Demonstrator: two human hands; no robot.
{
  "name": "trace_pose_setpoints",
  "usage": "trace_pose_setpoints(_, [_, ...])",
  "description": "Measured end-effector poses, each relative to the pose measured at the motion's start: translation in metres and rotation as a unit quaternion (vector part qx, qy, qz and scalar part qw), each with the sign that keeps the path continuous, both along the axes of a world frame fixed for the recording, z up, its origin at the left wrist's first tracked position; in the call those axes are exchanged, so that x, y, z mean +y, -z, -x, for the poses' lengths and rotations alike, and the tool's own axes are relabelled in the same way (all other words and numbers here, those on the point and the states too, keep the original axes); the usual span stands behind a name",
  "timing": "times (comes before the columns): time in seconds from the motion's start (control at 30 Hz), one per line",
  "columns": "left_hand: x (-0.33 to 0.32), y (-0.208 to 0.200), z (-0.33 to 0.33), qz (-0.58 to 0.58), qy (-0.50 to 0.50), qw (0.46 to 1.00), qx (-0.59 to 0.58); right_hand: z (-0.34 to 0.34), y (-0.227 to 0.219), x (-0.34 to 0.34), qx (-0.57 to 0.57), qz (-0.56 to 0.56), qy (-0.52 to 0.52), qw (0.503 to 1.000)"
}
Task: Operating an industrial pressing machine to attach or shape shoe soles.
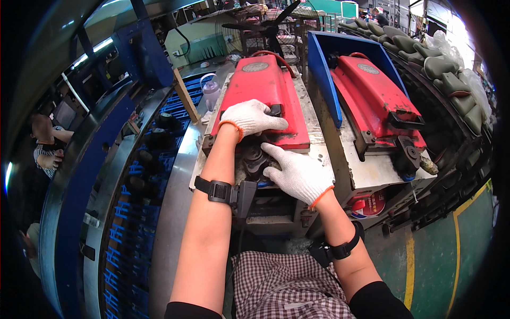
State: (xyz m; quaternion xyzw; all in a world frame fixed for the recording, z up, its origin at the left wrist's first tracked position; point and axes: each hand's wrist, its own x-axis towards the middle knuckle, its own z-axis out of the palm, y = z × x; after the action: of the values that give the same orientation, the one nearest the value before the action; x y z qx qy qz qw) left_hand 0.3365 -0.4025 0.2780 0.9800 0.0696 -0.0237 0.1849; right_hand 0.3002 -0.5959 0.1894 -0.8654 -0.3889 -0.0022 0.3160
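Note:
A red metal machine cover (257, 80) with a round grey plate on top is in front of me. My left hand (251, 118), in a white knit glove with an orange cuff, is closed over the black handle (275, 110) at the cover's near end; most of its fingers are hidden. Just below the cover's front edge sits a black rounded part (254, 156) with a round boss. My right hand (302, 174), gloved alike, grips its right side, index finger extended and thumb lower down.
To the right stands a second red machine (366, 90) with a blue guard (325, 74) and a black handle. Beyond it are stacked olive-green padded pieces (443, 66). A blue-framed rack line (119, 223) runs along the left, with a person beyond. A clear jug (211, 91) stands beside the machine.

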Motion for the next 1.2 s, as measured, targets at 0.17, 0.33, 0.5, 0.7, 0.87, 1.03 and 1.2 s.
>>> trace_pose_setpoints(0.17, [0.001, 0.001, -0.001, -0.002, 0.006, 1.000, -0.003, 0.001, -0.003, 0.000, 0.010, 0.012, 0.002, 1.000])
trace_pose_setpoints(0.33, [0.003, 0.002, -0.003, -0.006, -0.010, 1.000, 0.000, 0.000, -0.004, 0.001, 0.010, 0.020, 0.002, 1.000])
trace_pose_setpoints(0.5, [0.011, 0.005, -0.002, 0.006, -0.002, 1.000, 0.006, 0.003, -0.010, 0.005, 0.012, 0.024, -0.021, 0.999])
trace_pose_setpoints(0.7, [0.007, 0.005, 0.000, -0.006, 0.027, 1.000, -0.003, 0.003, -0.002, 0.004, 0.006, -0.011, 0.015, 1.000])
trace_pose_setpoints(0.87, [0.003, 0.002, 0.002, -0.034, 0.022, 0.999, -0.002, 0.003, -0.003, 0.003, 0.006, -0.002, 0.020, 1.000])
trace_pose_setpoints(1.03, [0.005, 0.002, 0.001, -0.017, 0.017, 1.000, 0.000, 0.002, -0.004, 0.005, 0.022, 0.003, 0.021, 1.000])
trace_pose_setpoints(1.2, [0.008, 0.001, 0.001, -0.022, 0.027, 0.999, -0.007, 0.003, -0.007, 0.008, 0.029, -0.001, 0.015, 0.999])
